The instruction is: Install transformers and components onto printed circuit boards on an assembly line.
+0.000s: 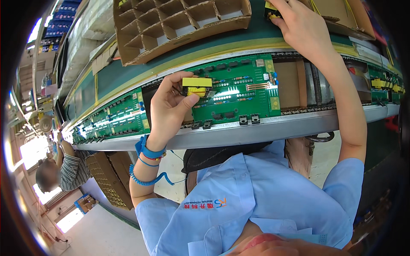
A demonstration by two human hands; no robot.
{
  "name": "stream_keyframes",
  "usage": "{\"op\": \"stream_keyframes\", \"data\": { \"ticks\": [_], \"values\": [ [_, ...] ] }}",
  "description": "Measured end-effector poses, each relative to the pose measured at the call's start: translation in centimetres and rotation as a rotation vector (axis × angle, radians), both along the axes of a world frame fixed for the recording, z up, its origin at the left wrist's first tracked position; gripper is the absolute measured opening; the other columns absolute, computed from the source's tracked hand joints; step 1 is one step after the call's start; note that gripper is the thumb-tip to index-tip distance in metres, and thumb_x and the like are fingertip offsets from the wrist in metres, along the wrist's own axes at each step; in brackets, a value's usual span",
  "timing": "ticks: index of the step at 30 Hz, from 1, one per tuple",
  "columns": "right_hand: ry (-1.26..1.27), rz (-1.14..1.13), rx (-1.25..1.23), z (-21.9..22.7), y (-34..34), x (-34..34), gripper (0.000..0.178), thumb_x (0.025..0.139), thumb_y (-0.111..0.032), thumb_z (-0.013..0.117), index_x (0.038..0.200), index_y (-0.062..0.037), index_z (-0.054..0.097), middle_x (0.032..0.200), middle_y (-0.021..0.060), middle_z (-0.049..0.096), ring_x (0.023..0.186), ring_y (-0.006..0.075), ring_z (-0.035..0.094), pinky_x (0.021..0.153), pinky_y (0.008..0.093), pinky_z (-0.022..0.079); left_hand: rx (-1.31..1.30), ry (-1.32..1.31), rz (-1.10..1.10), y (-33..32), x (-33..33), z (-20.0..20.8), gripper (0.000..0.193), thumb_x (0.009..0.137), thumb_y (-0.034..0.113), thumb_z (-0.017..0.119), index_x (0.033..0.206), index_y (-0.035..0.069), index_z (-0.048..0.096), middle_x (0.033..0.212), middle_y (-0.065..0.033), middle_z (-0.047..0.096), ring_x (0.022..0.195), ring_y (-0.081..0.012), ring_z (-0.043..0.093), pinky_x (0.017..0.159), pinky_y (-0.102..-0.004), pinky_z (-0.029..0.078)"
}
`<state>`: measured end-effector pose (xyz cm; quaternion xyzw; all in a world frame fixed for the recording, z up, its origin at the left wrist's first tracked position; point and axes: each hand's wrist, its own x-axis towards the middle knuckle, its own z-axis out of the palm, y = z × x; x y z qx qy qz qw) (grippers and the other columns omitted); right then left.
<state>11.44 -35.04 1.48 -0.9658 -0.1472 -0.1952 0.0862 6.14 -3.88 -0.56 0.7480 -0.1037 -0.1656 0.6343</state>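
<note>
My left hand (171, 102) is closed on a yellow-topped transformer (197, 83) with thin pins, held just above the left part of a green circuit board (247, 96). The board carries resistors, white sockets and black parts along its edges. Stretched far to the upper right, my right hand (297, 19) pinches another yellow and black transformer (270, 11), partly hidden by the fingers and cut off by the picture's top edge. A blue wrist strap (152, 149) with a coiled cord sits on my left wrist.
A cardboard box with dividers (183, 32) stands behind the rail. Another open carton (346, 15) is at the upper right. More green boards lie along the conveyor, one to the left (113, 119) and one at the far right (384, 85). A person (70, 168) works at far left.
</note>
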Motion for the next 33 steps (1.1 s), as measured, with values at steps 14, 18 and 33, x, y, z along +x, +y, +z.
{"op": "stream_keyframes", "data": {
  "ticks": [14, 18, 33],
  "values": [
    [0.001, 0.011, -0.002, -0.4, -0.3, 0.2, 0.031, 0.082, -0.009, 0.067, 0.110, -0.0039, 0.055, 0.093, 0.0142, 0.056, 0.085, 0.0337, 0.062, 0.070, 0.0406, 0.050, 0.114, -0.083, -0.062, -0.1, 0.1, 0.1, 0.044, 0.082, -0.010, 0.066, 0.124, 0.001, 0.056, 0.114, -0.0084, 0.063, 0.102, -0.0138, 0.062, 0.085, -0.0256, 0.055],
    [-0.006, 0.016, -0.001, -0.5, -0.2, 0.2, 0.031, 0.082, -0.009, 0.067, 0.110, -0.0038, 0.055, 0.093, 0.0141, 0.056, 0.085, 0.0336, 0.062, 0.071, 0.0406, 0.050, 0.258, -0.203, -0.123, -0.5, 0.2, 0.9, 0.046, 0.080, -0.008, 0.068, 0.123, 0.004, 0.058, 0.112, -0.0106, 0.064, 0.099, -0.0197, 0.066, 0.081, -0.0289, 0.055],
    [-0.036, 0.027, -0.017, -1.7, -0.6, 0.7, 0.034, 0.081, -0.008, 0.068, 0.112, -0.0034, 0.056, 0.098, 0.0151, 0.058, 0.089, 0.0356, 0.061, 0.073, 0.0412, 0.050, 0.872, -0.764, -0.472, -4.4, 1.2, 3.1, 0.043, 0.076, 0.007, 0.070, 0.116, 0.002, 0.055, 0.094, -0.0139, 0.059, 0.078, -0.0299, 0.065, 0.063, -0.0371, 0.053]
  ]
}}
